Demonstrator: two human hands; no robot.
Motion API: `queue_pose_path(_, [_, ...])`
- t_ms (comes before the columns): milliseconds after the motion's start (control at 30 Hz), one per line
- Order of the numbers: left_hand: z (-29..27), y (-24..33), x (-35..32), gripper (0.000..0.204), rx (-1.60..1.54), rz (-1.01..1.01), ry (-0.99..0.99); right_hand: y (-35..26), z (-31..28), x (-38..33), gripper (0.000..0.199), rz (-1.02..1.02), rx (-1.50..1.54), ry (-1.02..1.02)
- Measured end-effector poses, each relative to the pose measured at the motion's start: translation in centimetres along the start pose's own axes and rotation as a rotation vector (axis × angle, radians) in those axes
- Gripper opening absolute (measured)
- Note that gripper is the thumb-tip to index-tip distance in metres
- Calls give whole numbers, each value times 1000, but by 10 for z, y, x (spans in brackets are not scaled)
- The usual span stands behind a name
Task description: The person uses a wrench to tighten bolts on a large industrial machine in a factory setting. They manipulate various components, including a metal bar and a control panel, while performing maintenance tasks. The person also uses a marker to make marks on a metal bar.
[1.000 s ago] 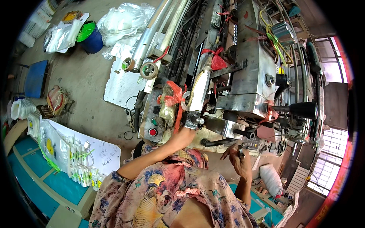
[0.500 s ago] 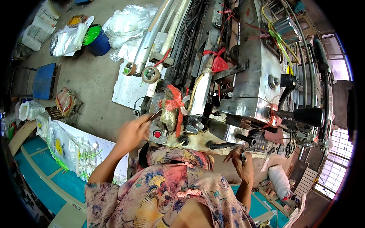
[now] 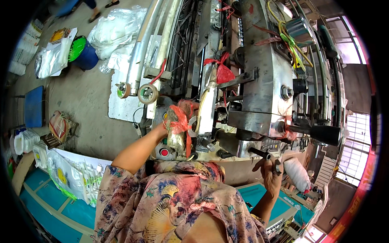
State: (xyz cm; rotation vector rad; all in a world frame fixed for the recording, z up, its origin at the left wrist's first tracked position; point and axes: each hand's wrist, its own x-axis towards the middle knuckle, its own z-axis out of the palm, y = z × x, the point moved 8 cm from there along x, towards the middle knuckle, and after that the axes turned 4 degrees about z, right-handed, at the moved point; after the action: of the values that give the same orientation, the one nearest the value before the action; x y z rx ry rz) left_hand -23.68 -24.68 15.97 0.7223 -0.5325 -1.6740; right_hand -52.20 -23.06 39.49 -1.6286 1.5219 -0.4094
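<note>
The machine (image 3: 259,81), a long grey metal frame with rollers, wires and red rag ties, fills the middle of the view, and both hands are at its near end. The left hand (image 3: 164,127) reaches up to the control panel just beside the red push button (image 3: 164,152), partly hidden behind a crumpled wad of red and clear plastic (image 3: 178,121); whether its grip is spread or pinching cannot be told. The right hand (image 3: 269,170) sits below the machine's right corner, fingers curled about a small dark fitting (image 3: 277,167) under a short black lever (image 3: 259,153). To work well here, I judge the left hand should keep clear of the rollers (image 3: 148,93) above it. Left of the machine, a stack of printed plastic bags (image 3: 69,178) lies on the teal table (image 3: 48,198).
</note>
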Motion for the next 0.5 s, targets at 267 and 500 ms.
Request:
queue_pose_path(267, [-4,-34,19,36,-246,-47,-78,-26,-17,19,37,-73,23,136])
queue_pose_path(500, [-12,-58,28,38,-355,-93,-123,-85,-53,45,32,-348,-28,374])
